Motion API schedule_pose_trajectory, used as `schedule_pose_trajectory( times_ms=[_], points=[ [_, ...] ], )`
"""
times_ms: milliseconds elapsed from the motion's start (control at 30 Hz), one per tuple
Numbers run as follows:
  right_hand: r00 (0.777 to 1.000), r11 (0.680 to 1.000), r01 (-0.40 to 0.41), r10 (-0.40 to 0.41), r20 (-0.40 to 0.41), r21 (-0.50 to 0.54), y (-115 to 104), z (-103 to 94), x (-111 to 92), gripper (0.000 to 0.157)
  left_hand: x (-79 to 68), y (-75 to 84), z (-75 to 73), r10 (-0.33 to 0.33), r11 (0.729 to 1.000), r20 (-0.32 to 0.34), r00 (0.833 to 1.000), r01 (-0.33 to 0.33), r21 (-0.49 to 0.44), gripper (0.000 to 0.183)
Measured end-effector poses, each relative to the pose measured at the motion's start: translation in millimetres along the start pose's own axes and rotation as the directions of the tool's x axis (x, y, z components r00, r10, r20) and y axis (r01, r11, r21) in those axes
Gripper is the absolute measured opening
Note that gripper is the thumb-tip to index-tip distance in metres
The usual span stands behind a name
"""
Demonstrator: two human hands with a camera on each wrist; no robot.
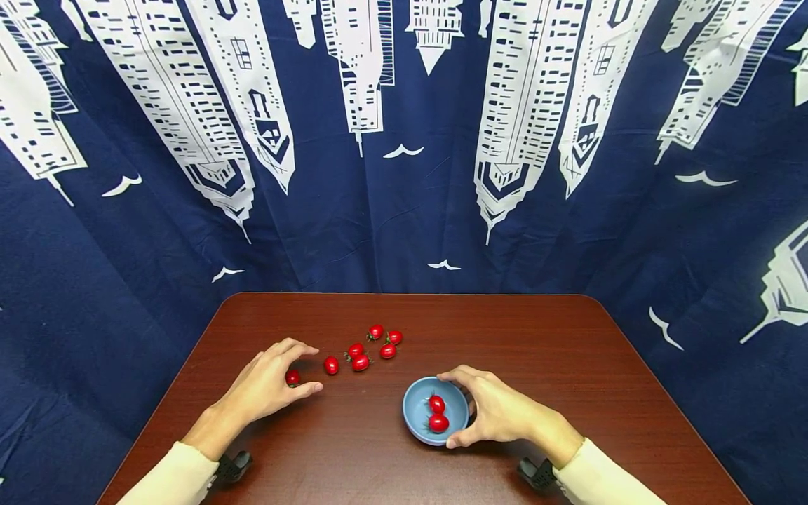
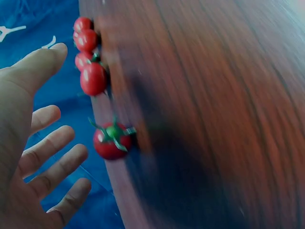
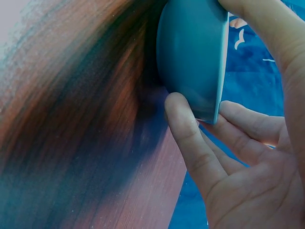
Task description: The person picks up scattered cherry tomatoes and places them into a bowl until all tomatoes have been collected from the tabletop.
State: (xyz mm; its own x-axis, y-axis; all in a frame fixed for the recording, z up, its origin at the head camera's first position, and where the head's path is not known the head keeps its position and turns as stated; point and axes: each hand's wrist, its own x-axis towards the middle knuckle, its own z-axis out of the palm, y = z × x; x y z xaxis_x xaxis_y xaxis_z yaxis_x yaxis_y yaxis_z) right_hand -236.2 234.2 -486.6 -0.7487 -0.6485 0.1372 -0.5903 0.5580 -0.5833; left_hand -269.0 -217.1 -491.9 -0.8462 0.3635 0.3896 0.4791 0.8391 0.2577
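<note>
A small blue bowl (image 1: 418, 429) stands right of the table's middle with two cherry tomatoes (image 1: 438, 414) lying in it. My right hand (image 1: 499, 407) grips the bowl from its right side, thumb at the near rim and fingers around the far side. In the right wrist view, fingertips press on the bowl's outer wall (image 3: 190, 57). On the left, my left hand (image 1: 271, 379) hovers with thumb and fingers spread around one cherry tomato (image 1: 293, 378), not gripping it. The left wrist view shows this tomato (image 2: 112, 145) with its green stem, apart from the fingers.
Another cherry tomato (image 1: 331, 365) lies just right of the left hand. Several more tomatoes (image 1: 360, 362) lie in a loose group farther back. The brown wooden table (image 1: 505, 330) ends at a dark blue curtain (image 1: 404, 231) printed with white buildings.
</note>
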Motion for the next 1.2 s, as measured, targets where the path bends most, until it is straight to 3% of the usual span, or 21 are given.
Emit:
schedule_pose_trajectory(
  times_ms=[500, 967, 1200],
  points=[
    [1.0, 1.0, 0.001, -0.001, -0.001, 0.002, 0.7, 1.8, 1.2, 0.096, -19.5, -34.8, -4.8, -0.048, 0.997, 0.061, 0.997, 0.045, 0.056, 0.058],
    [1.0, 1.0, 0.007, -0.007, -0.016, -0.027, 0.8, 1.6, -0.1, 0.096, -18.1, -40.4, -2.0, 0.026, 0.999, 0.046, 0.999, -0.028, 0.046, 0.041],
    [1.0, 0.999, 0.001, -0.002, -0.017, -0.039, -0.9, 1.5, -1.1, 0.095, -15.4, -40.3, 0.1, 0.03, 0.999, 0.055, 0.998, -0.031, 0.03, 0.036]
  ],
)
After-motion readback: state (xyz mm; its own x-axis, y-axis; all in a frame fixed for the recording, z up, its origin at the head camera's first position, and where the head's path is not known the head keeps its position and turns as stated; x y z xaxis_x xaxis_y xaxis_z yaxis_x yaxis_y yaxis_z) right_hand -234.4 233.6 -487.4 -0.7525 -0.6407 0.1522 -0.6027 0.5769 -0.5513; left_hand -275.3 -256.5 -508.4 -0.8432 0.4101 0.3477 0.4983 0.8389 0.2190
